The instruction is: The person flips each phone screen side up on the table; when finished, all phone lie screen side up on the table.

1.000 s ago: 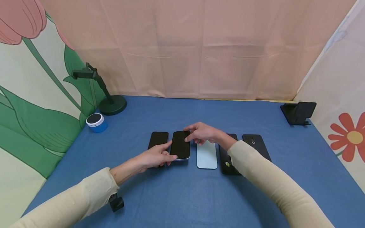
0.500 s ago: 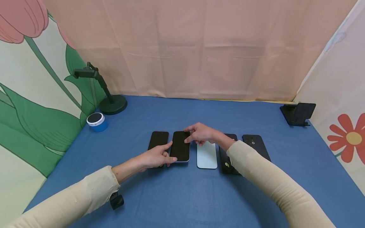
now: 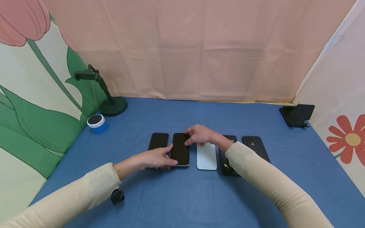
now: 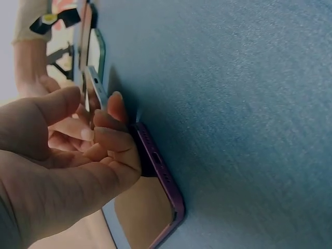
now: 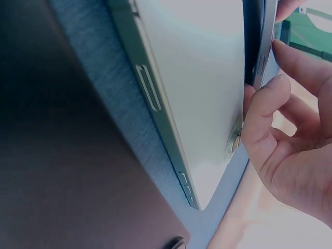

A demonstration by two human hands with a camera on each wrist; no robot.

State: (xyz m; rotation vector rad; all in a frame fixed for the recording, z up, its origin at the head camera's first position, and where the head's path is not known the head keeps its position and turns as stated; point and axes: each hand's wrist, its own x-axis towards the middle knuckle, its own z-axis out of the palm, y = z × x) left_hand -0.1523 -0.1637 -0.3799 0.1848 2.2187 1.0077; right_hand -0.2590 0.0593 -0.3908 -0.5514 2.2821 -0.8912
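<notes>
Both hands hold a smartphone with a dark screen, its screen facing up. My left hand grips its near left part, thumb at the bottom edge. My right hand pinches its far right corner. In the left wrist view, the held phone's pale bottom edge with its port shows beyond the curled fingers, over a shadow. Partly under the left hand lies another dark-screened phone, purple-edged in that view. A pale, green-edged phone lies back up beneath the right hand.
Under the right forearm lies a black phone, with another black phone to its right. A dark stand with a round base and a blue-and-white round tub stand at the left. A black folding stand is at the far right.
The held phone's near end has come down and slightly toward me, with the left hand lowering along with it. The right hand stays at the far corner. The other phones lie as before.
</notes>
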